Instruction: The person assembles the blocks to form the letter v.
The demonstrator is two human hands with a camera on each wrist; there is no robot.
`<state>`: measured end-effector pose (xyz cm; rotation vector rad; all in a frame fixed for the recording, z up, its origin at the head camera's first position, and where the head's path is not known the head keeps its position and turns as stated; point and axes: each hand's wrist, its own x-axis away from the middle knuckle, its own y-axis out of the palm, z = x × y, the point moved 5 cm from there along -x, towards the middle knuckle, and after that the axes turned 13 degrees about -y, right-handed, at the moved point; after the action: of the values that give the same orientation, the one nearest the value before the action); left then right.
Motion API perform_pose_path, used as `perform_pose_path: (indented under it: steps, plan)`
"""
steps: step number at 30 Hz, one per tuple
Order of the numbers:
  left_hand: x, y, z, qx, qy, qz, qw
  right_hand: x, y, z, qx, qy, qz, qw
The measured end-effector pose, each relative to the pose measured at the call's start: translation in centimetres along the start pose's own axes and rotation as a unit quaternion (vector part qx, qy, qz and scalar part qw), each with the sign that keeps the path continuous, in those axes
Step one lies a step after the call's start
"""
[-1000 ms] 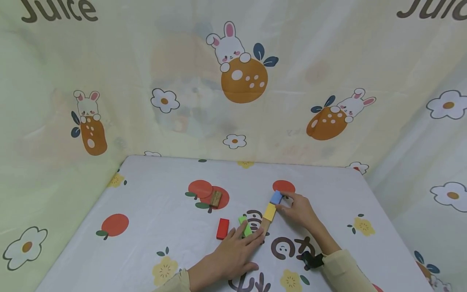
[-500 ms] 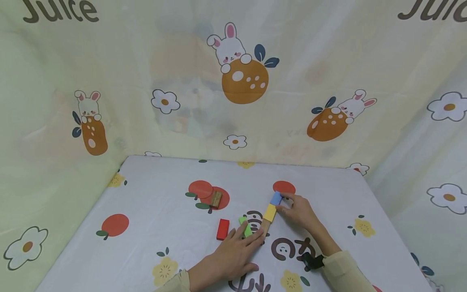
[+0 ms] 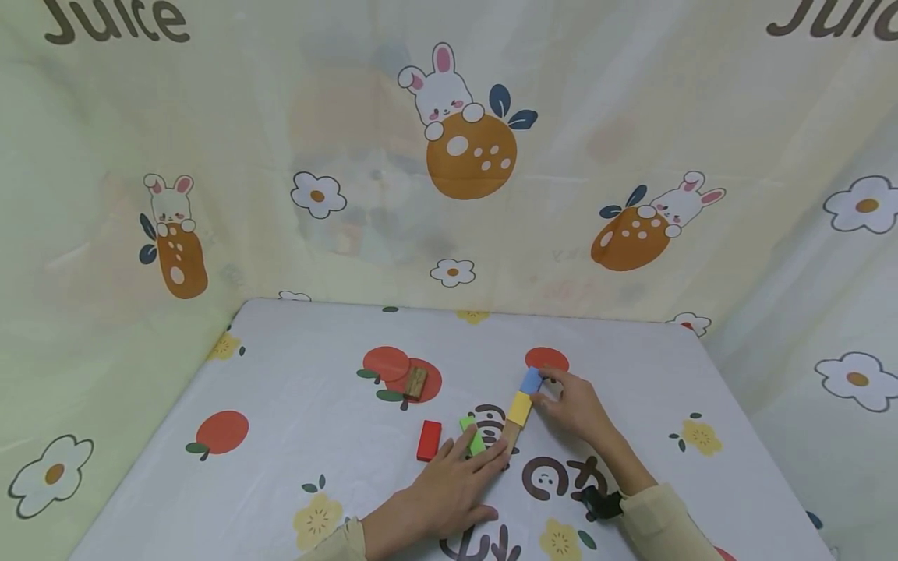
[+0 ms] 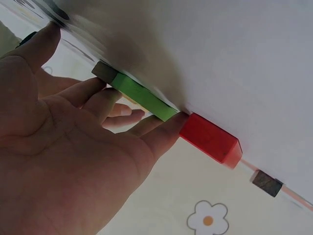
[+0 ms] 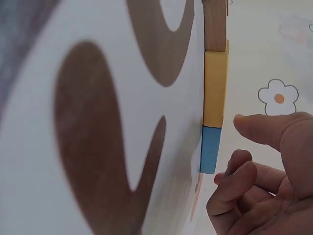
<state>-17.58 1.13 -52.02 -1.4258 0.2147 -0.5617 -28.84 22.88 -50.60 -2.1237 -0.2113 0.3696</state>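
A yellow block (image 3: 519, 408) stands end to end with a blue block (image 3: 531, 381) and a plain wooden block (image 3: 510, 436), in a slanting row. At its far end, my right hand (image 3: 577, 405) has the index fingertip by the blue block and the thumb beside the yellow one; contact is unclear. My left hand (image 3: 449, 487) lies with fingers spread at the near end, fingertips at the wooden block and a green block (image 4: 142, 95). To its left lies a red block (image 3: 429, 441), which one left fingertip seems to touch in the left wrist view.
A dark brown wood-grain block (image 3: 415, 383) lies farther back on the left. The white tablecloth (image 3: 302, 413) bears printed fruit, flowers and lettering. Behind the table hangs a cream curtain (image 3: 337, 257) with rabbit prints. A black strap (image 3: 599, 502) shows at my right wrist.
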Motion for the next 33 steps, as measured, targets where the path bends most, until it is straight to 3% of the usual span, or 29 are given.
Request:
perform_pose_path:
  steps: [7, 21, 33]
  plan:
    - [0.0, 0.0, 0.1, 0.003, -0.001, -0.001, 1.0000, 0.4, 0.1, -1.1, 0.021, -0.015, -0.007, 0.9996]
    - [0.1, 0.2, 0.0, 0.000, 0.011, 0.002, 0.9999, 2.0, 0.9, -4.1, 0.070, -0.025, -0.059, 0.9955]
    - [0.2, 0.1, 0.1, -0.008, 0.014, 0.010, 0.9998, 2.1, 1.0, -4.3, 0.082, -0.031, -0.061, 0.9943]
